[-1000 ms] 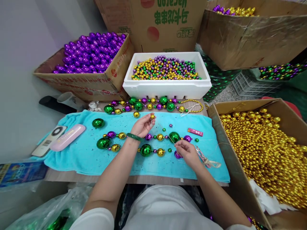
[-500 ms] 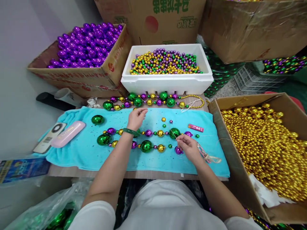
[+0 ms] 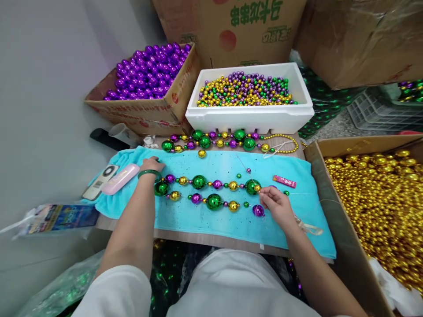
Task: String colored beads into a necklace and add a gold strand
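On the turquoise towel (image 3: 205, 224), my left hand (image 3: 152, 164), with a green bangle, is curled over the spot where a loose large green ball lay; the hand hides it. My right hand (image 3: 272, 200) pinches a thin needle-like wire (image 3: 243, 163) by its lower end, beside a large green ball (image 3: 252, 186). A small gold bead (image 3: 257, 188) sits at the fingertips. A small purple bead (image 3: 248, 170) overlaps the wire; whether it is threaded, I cannot tell. A small green bead (image 3: 238, 175) lies loose. Two rows of strung beads (image 3: 214, 202) run between the hands.
Behind the towel lies a beaded necklace (image 3: 205, 141) with a single gold ball (image 3: 202, 153). A white foam box (image 3: 249, 119) of small beads and cartons of purple balls (image 3: 145, 75) and gold beads (image 3: 380, 198) surround the table. A phone (image 3: 101, 181), pink case (image 3: 120, 179) and pink packet (image 3: 284, 181) rest on the towel.
My left hand has moved left from above the bead rows to the loose green ball. The small gold bead has gone from the towel to my right fingertips. The view has shifted left.
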Demonstrator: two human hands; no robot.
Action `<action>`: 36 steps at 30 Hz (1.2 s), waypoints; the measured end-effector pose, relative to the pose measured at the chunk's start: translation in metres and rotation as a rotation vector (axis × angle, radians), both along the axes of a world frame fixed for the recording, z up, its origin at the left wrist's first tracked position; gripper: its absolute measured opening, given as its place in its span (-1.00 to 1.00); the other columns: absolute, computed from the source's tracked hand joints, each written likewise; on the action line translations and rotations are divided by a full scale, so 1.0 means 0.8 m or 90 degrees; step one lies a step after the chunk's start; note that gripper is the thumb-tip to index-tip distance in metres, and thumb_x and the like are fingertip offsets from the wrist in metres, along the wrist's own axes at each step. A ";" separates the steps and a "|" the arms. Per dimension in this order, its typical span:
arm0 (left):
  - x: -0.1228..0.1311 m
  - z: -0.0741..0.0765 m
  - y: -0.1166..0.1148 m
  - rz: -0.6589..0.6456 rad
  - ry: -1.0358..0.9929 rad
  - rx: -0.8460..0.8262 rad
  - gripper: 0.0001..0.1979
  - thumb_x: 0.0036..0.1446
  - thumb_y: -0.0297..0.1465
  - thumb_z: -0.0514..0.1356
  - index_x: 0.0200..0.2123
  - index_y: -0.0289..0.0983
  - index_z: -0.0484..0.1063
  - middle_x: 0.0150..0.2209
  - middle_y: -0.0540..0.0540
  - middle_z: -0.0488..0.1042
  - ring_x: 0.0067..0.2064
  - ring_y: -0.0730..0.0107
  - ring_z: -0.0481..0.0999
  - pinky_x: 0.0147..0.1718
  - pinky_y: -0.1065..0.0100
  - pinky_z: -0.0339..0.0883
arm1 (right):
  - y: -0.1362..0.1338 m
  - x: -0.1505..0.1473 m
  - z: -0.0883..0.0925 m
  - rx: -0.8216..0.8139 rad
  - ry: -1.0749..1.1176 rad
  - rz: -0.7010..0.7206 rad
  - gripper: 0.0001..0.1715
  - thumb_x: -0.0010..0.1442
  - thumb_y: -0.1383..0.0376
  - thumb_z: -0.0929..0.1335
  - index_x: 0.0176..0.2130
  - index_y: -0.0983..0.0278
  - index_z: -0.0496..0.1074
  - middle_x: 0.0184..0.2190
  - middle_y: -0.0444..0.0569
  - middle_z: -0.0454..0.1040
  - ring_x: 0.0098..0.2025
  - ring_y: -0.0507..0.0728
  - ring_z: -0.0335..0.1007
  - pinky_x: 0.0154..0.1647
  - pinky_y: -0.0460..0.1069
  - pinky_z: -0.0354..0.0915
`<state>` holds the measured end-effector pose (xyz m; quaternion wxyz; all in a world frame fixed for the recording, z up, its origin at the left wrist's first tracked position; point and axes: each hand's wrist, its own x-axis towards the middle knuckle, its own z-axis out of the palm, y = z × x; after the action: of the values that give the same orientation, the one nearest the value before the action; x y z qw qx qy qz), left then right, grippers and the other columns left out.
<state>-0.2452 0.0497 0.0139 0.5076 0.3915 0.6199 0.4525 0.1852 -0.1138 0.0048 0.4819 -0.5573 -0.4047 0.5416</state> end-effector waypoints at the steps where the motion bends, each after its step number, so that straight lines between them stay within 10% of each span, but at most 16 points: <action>1: 0.001 -0.002 -0.002 0.020 0.024 -0.010 -0.68 -0.13 -0.66 0.25 -0.60 -0.27 0.14 -0.37 -0.01 0.38 -0.08 0.32 0.39 -0.06 0.36 0.21 | 0.001 -0.001 0.002 0.000 -0.004 -0.002 -0.67 -0.07 0.07 0.42 -0.43 0.29 0.39 -0.67 -0.16 0.31 -0.61 -0.01 0.18 -0.60 -0.10 0.12; 7: 0.060 0.016 -0.026 0.073 0.126 -0.029 -0.59 -0.26 -0.44 0.41 -0.26 -0.27 0.42 -0.34 0.01 0.41 -0.27 0.37 0.42 -0.27 0.34 0.36 | 0.002 0.006 0.008 -0.005 -0.021 -0.023 -0.68 -0.07 0.09 0.42 -0.42 0.29 0.39 -0.67 -0.16 0.32 -0.62 -0.01 0.17 -0.61 -0.09 0.13; 13: 0.130 0.048 -0.070 -0.029 -0.126 0.050 -0.50 -0.24 -0.48 0.39 -0.14 -0.19 0.40 -0.24 0.00 0.45 -0.27 0.46 0.48 -0.30 0.40 0.43 | -0.001 0.020 0.016 0.009 -0.036 -0.055 -0.73 -0.04 0.11 0.40 -0.43 0.27 0.37 -0.67 -0.16 0.32 -0.63 -0.02 0.15 -0.63 -0.10 0.10; 21: 0.193 0.042 -0.100 -0.062 -0.435 -0.053 -0.77 0.05 -0.30 0.20 -0.23 -0.29 0.42 -0.25 -0.15 0.53 -0.36 0.38 0.53 -0.45 0.42 0.40 | -0.017 -0.007 0.015 0.012 -0.006 0.026 -0.71 -0.04 0.10 0.39 -0.44 0.27 0.35 -0.67 -0.19 0.28 -0.62 -0.02 0.15 -0.61 -0.10 0.10; 36: 0.198 0.027 -0.113 -0.115 -0.523 -0.059 -0.64 -0.02 -0.17 0.16 -0.20 -0.26 0.45 -0.12 -0.20 0.50 -0.31 0.30 0.53 -0.59 0.47 0.23 | -0.026 -0.027 0.019 0.016 -0.036 0.101 -0.76 -0.01 0.13 0.38 -0.47 0.26 0.39 -0.65 -0.16 0.29 -0.60 0.01 0.16 -0.57 -0.08 0.13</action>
<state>-0.0871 -0.0406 0.0352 0.7671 0.2083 0.3489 0.4964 0.1637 -0.1344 0.0198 0.4330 -0.5326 -0.4673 0.5572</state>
